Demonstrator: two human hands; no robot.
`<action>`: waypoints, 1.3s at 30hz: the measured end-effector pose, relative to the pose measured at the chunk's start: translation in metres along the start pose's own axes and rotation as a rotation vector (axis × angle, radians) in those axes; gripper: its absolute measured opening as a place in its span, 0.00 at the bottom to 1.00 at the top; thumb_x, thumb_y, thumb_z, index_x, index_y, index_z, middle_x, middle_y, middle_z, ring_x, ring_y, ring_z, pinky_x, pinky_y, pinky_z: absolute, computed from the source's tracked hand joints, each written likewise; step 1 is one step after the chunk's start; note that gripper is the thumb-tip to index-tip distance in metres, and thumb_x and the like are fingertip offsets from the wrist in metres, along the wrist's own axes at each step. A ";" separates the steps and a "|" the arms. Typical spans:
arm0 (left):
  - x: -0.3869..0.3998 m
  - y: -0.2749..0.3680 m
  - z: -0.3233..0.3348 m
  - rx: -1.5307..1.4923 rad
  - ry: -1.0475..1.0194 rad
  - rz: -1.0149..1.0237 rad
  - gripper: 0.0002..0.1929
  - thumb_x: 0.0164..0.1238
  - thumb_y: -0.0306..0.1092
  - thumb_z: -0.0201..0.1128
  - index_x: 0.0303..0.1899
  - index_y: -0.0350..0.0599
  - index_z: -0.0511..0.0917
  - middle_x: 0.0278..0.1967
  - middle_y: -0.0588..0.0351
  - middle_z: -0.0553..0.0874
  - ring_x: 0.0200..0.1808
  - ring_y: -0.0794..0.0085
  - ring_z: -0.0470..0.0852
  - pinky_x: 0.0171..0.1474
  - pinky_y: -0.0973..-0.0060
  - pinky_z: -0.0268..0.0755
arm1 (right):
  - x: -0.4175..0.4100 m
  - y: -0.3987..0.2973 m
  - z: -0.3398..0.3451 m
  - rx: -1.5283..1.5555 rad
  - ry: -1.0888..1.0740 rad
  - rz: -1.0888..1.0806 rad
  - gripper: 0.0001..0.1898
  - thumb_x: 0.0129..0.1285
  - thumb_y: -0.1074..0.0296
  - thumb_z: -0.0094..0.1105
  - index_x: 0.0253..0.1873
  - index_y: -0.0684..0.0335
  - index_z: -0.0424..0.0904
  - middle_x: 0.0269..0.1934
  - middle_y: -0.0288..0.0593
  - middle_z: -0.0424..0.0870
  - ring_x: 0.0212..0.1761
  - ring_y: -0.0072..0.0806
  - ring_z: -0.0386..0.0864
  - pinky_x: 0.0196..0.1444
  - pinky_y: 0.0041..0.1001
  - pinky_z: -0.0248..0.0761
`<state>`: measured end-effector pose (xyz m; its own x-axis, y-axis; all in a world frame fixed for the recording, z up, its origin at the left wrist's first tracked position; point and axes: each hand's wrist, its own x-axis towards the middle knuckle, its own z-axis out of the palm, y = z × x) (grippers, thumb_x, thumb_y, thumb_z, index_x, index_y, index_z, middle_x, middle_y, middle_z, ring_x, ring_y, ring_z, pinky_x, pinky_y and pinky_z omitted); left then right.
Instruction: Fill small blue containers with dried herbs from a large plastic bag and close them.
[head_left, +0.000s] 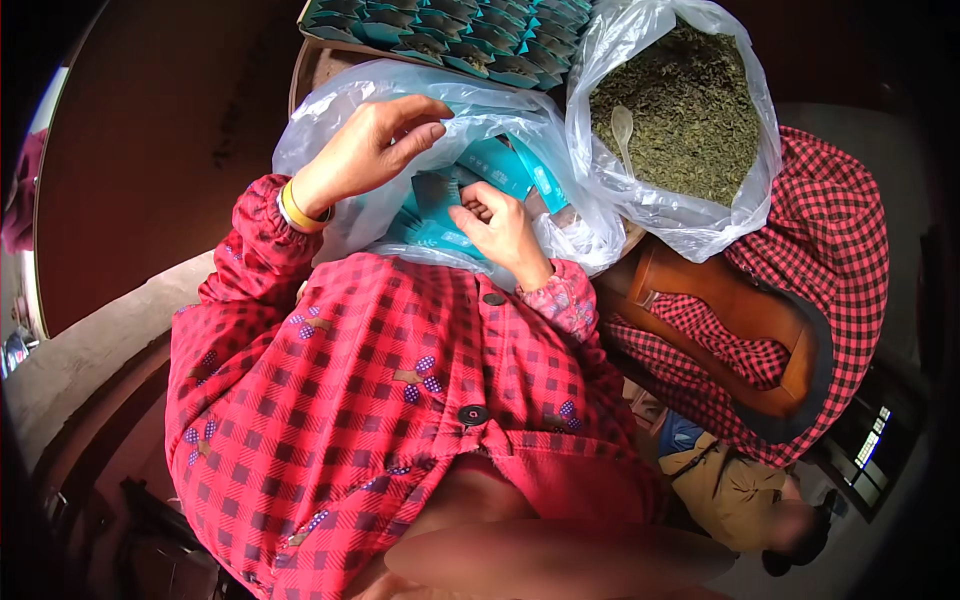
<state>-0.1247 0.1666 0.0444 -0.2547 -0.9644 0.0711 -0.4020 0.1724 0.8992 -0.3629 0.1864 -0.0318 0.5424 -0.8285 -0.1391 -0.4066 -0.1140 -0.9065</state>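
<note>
A clear plastic bag (337, 97) lies open before me with several flat teal packets (491, 165) in it. My right hand (499, 229) is inside the bag's mouth, its thumb and bent fingers pinching the edge of a small teal packet (435, 193) whose greyish face shows. Over the bag's left side hovers my left hand (375, 146), thumb and fingers a little apart, with nothing visible between them. Its fingertips point right, above the packets. A yellow band (298, 210) circles the left wrist.
Beyond the bag stands a box (330, 36) of upright opened teal packets (450, 45), some showing dried leaves. To the right, another plastic bag (757, 82) holds dried green leaves (682, 112) and a clear plastic spoon (622, 135). A wooden chair (705, 292) with checked cloth (832, 202) and a person (720, 480) are at right.
</note>
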 end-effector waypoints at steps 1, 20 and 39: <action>0.001 -0.002 0.002 0.000 -0.006 0.007 0.15 0.75 0.33 0.63 0.55 0.33 0.79 0.44 0.52 0.87 0.42 0.73 0.86 0.49 0.76 0.78 | -0.003 -0.002 -0.002 0.058 0.058 -0.033 0.12 0.64 0.67 0.69 0.45 0.69 0.79 0.31 0.38 0.82 0.30 0.17 0.78 0.32 0.23 0.72; 0.020 0.026 0.086 -0.613 -0.270 -0.053 0.22 0.75 0.34 0.63 0.65 0.40 0.72 0.47 0.61 0.84 0.47 0.81 0.80 0.52 0.77 0.75 | -0.034 -0.025 -0.060 0.131 0.442 -0.173 0.07 0.69 0.71 0.64 0.48 0.65 0.82 0.39 0.44 0.86 0.41 0.31 0.82 0.44 0.29 0.75; 0.015 0.022 0.097 -0.200 -0.314 0.035 0.32 0.63 0.28 0.70 0.69 0.39 0.68 0.58 0.44 0.82 0.57 0.58 0.83 0.63 0.67 0.73 | -0.044 -0.069 -0.078 -0.550 0.329 -0.353 0.05 0.62 0.68 0.63 0.42 0.58 0.81 0.39 0.39 0.86 0.39 0.40 0.83 0.42 0.38 0.72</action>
<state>-0.2230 0.1751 0.0234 -0.5352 -0.8447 -0.0045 -0.2165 0.1321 0.9673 -0.4162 0.1878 0.0682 0.4952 -0.8037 0.3298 -0.6058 -0.5916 -0.5320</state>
